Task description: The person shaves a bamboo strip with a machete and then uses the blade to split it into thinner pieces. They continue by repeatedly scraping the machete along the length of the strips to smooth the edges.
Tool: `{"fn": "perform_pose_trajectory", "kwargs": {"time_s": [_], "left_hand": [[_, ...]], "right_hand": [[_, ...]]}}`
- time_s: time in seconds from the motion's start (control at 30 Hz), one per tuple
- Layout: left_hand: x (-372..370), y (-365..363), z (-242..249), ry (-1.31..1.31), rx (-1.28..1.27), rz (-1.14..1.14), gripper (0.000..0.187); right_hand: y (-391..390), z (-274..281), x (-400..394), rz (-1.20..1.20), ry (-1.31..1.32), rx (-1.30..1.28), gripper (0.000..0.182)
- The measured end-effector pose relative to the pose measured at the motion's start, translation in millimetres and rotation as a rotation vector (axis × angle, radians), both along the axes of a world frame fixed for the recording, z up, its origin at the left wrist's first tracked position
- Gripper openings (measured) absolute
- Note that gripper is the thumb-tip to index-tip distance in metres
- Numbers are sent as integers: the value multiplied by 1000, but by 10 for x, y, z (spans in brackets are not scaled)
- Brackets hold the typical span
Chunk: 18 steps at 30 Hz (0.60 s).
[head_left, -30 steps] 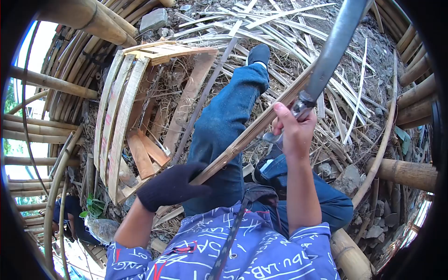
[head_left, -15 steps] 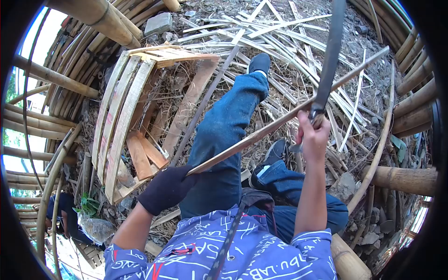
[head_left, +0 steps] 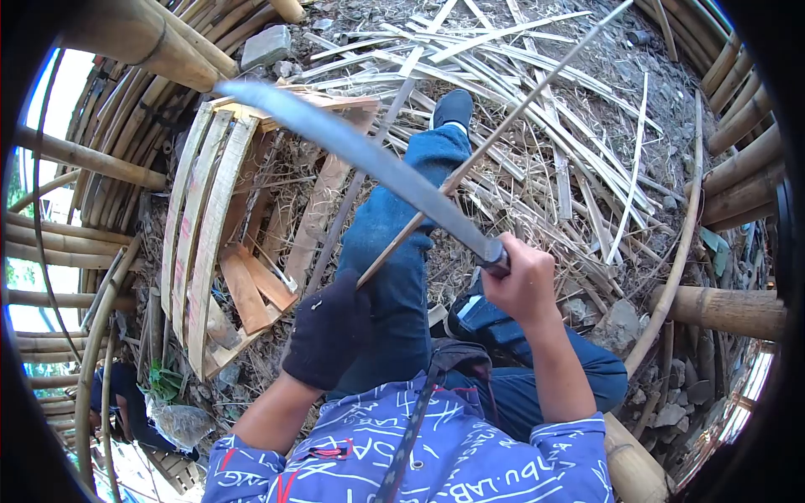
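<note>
My left hand (head_left: 331,331), in a dark knitted glove, is closed on the near end of a long, thin bamboo strip (head_left: 545,88). The strip slants up and away to the right, passing over my outstretched leg in jeans (head_left: 377,243). Bare fingers of my right hand (head_left: 524,281) wrap round the handle of a machete (head_left: 360,155). Its long grey blade points to the upper left and crosses over the strip in this view, above my knee. The palm side of both hands is hidden.
A slatted wooden crate (head_left: 194,243) lies to the left. Many split bamboo strips (head_left: 478,71) are scattered ahead on the soil. Thick bamboo poles (head_left: 721,312) stick in from the right. A stone block (head_left: 266,47) sits at upper left; another person (head_left: 126,402) is at lower left.
The machete has swung from pointing up and away to lying across the strip toward the upper left. My right hand has come lower and left; the strip now tilts more steeply.
</note>
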<state>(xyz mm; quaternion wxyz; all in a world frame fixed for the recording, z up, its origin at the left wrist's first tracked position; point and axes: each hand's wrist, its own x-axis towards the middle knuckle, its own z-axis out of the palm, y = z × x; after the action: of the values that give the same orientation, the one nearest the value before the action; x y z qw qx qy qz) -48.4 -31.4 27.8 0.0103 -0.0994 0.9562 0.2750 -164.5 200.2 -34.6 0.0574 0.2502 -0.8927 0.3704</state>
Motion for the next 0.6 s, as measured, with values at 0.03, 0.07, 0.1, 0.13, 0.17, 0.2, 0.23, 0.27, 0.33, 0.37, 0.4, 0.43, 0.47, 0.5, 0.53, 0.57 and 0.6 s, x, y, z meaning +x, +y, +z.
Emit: {"fn": "perform_pose_trajectory", "kwargs": {"time_s": [0.03,0.07,0.1,0.13,0.17,0.2,0.23,0.27,0.33,0.37,0.4,0.43,0.47,0.5,0.53,0.57,0.6], "left_hand": [[-19,27,4,-2,4,-7,6],[-37,55,22,-21,-26,12,7],[-52,73,30,-41,-57,31,8],[-62,79,23,-47,-55,26,8],[-60,78,17,-59,-65,29,9],[-61,72,10,-70,-77,34,11],[-61,67,-4,-74,-77,36,11],[-59,68,-25,-77,-83,34,11],[-66,85,-45,-84,-86,30,12],[-74,100,-35,-78,-81,31,11],[-77,112,-22,-72,-78,32,11],[-87,118,-4,-76,-79,33,11],[-102,120,16,-104,-75,38,11],[-102,122,29,-131,-72,43,11],[-79,122,-1,-131,-73,44,11],[-51,124,-62,-40,-121,8,11],[-38,130,-98,51,-169,-29,11]], "right_hand": [[0,24,-21,22,10,71,25],[9,15,-49,14,8,75,25],[14,-1,-71,42,-5,118,25],[13,-20,-86,72,-18,160,26],[20,-41,-96,81,-20,172,27],[17,-68,-89,81,-25,171,27],[10,-94,-87,125,-42,161,27],[2,-110,-83,169,-60,151,27],[-78,-90,-60,176,-42,121,26],[-119,-68,-55,176,-50,159,26],[-155,-59,-50,176,-59,196,25],[-187,-63,-57,162,-94,202,26],[-206,-54,-54,164,-95,199,26],[-220,-32,-49,156,-110,200,25],[-231,-18,-43,147,-123,202,25],[-239,-14,-30,140,-128,154,23],[-251,-13,-24,139,-127,156,23]]}}
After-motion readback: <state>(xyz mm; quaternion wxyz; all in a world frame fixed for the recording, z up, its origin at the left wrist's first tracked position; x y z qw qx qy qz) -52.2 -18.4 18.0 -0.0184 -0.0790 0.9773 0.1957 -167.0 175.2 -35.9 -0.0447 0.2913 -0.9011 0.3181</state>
